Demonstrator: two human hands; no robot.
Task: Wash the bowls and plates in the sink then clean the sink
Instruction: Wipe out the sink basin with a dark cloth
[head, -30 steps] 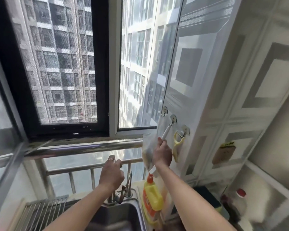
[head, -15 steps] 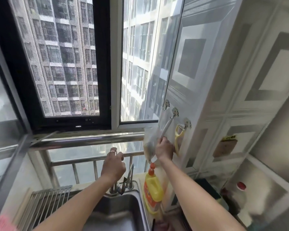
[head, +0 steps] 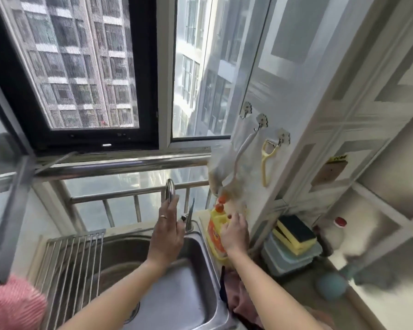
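Reaching toward the counter's edge, the right hand (head: 234, 231) lies with fingers spread and relaxed against the yellow soap bottle (head: 216, 231), not yet curled round it. The left hand (head: 166, 234) rests, fingers straight, on the tap (head: 170, 194) above the steel sink (head: 177, 294). No bowls or plates show in the basin (its left side is covered by a rack (head: 67, 258)). The plastic bottle looks light but likely slick; its waist below the red cap offers the surest hold.
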